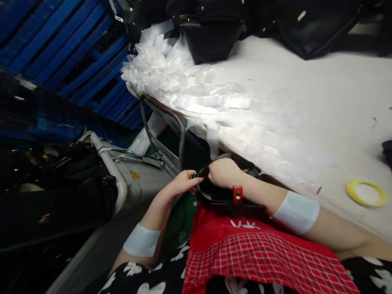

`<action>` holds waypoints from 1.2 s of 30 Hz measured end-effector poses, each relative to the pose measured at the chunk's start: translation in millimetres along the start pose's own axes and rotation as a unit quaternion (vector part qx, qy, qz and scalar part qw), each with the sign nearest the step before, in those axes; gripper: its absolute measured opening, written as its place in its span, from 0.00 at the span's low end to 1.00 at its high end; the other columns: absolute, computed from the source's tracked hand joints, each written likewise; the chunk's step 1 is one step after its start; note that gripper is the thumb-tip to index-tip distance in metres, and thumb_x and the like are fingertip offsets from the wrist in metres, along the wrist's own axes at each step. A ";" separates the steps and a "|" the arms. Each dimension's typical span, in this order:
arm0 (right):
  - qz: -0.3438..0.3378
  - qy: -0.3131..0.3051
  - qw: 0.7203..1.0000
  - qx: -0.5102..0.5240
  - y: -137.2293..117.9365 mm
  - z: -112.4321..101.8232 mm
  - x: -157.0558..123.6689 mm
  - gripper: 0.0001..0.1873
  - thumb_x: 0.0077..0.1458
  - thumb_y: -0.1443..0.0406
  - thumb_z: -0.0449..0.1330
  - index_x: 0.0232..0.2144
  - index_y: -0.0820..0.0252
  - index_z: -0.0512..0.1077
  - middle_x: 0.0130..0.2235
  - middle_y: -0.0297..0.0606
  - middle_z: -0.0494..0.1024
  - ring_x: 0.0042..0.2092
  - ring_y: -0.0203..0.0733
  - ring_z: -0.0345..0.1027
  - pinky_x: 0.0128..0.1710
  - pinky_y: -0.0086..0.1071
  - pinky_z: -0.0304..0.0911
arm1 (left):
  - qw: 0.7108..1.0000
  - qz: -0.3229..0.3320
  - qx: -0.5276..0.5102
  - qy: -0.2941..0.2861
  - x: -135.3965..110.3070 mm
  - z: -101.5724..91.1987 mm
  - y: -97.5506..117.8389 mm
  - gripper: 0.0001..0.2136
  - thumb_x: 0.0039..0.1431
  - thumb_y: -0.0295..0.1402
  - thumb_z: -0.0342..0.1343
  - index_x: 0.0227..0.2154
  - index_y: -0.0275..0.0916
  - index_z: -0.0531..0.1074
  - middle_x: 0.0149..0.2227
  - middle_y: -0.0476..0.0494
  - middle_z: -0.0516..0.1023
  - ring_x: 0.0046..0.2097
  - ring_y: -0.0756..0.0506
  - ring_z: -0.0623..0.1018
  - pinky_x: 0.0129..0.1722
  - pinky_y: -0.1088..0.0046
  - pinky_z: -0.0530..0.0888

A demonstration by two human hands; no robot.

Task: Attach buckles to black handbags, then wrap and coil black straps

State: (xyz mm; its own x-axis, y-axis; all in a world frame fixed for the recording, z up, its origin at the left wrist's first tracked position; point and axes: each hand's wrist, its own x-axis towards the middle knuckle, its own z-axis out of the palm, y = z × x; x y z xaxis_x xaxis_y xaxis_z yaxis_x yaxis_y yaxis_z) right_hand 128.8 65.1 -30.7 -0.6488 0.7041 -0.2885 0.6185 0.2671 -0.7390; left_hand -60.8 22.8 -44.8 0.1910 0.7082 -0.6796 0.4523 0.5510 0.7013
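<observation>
I held the black bag (pixel 212 196) on my red apron (pixel 245 241), just under the desk (pixel 306 102) edge, to steady it. My left hand (pixel 183 183) pinched its rim; my right hand (pixel 225 172) had its grip clenched on top.

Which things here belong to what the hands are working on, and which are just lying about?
In hand: left hand and right hand, both gripping the black bag at the lap; red clip on it.
Lying about: white plastic strips; yellow tape ring; other black bags behind them; blue crates; loaded cart.
</observation>
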 end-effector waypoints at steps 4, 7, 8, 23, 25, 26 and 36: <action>-0.079 0.093 0.992 -0.021 12.6 32.2 10.3 0.08 0.51 0.69 0.59 0.36 0.62 0.74 0.38 0.47 0.78 0.42 0.48 0.71 0.42 0.36 0.61 | 0.986 0.053 -0.148 0.049 -3.3 8.2 -29.3 0.18 0.48 0.47 0.61 0.28 0.36 0.68 0.21 0.51 0.71 0.20 0.51 0.72 0.19 0.77 0.71; -0.113 0.086 0.987 0.077 20.2 43.6 9.3 0.07 0.51 0.69 0.59 0.35 0.59 0.72 0.36 0.38 0.78 0.40 0.42 0.70 0.42 0.33 0.61 | 0.967 0.078 -0.235 0.062 -1.1 17.3 -41.8 0.18 0.47 0.48 0.60 0.30 0.36 0.68 0.21 0.53 0.69 0.20 0.51 0.70 0.18 0.77 0.69; -0.120 0.079 0.984 0.108 23.0 45.2 9.7 0.08 0.51 0.69 0.59 0.36 0.58 0.72 0.36 0.36 0.78 0.39 0.40 0.69 0.42 0.32 0.61 | 0.964 0.081 -0.246 0.064 0.6 19.0 -43.2 0.18 0.47 0.48 0.59 0.30 0.36 0.68 0.21 0.53 0.69 0.19 0.51 0.70 0.18 0.76 0.70; -0.154 -0.008 0.979 0.133 38.8 36.1 8.0 0.10 0.47 0.67 0.66 0.31 0.60 0.69 0.31 0.31 0.72 0.31 0.35 0.62 0.33 0.28 0.56 | 0.928 0.128 0.234 0.261 -19.0 22.1 8.6 0.20 0.62 0.43 0.47 0.17 0.40 0.55 0.18 0.52 0.61 0.23 0.51 0.62 0.26 0.73 0.56; -0.175 0.002 0.980 0.097 41.0 37.1 8.4 0.07 0.49 0.66 0.66 0.29 0.60 0.71 0.29 0.32 0.73 0.32 0.36 0.62 0.33 0.29 0.55 | 0.918 0.102 0.280 0.263 -23.2 24.4 10.9 0.22 0.56 0.49 0.55 0.18 0.40 0.55 0.19 0.53 0.61 0.23 0.51 0.62 0.26 0.73 0.55; -0.188 0.002 0.979 0.082 42.3 36.9 8.6 0.06 0.51 0.65 0.66 0.28 0.60 0.72 0.29 0.34 0.73 0.33 0.36 0.63 0.34 0.29 0.55 | 0.918 0.083 0.294 0.253 -24.6 24.2 10.9 0.23 0.52 0.51 0.58 0.18 0.40 0.56 0.19 0.54 0.61 0.23 0.51 0.61 0.25 0.72 0.54; -0.157 0.057 0.973 0.157 54.9 24.0 8.8 0.17 0.61 0.61 0.58 0.22 0.62 0.71 0.34 0.38 0.74 0.36 0.36 0.67 0.39 0.30 0.63 | 0.927 -0.017 0.318 0.199 -22.9 5.5 6.3 0.18 0.57 0.45 0.52 0.17 0.40 0.61 0.17 0.53 0.61 0.21 0.51 0.63 0.23 0.71 0.51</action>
State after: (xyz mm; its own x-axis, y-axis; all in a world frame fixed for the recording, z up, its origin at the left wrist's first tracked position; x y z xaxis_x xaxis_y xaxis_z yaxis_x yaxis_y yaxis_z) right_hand 146.4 70.3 -88.4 -0.7195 0.6935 0.0369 0.2212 0.2792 -0.9344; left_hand -57.5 7.7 -26.1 -0.1115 0.8714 -0.4778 0.8985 0.2938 0.3262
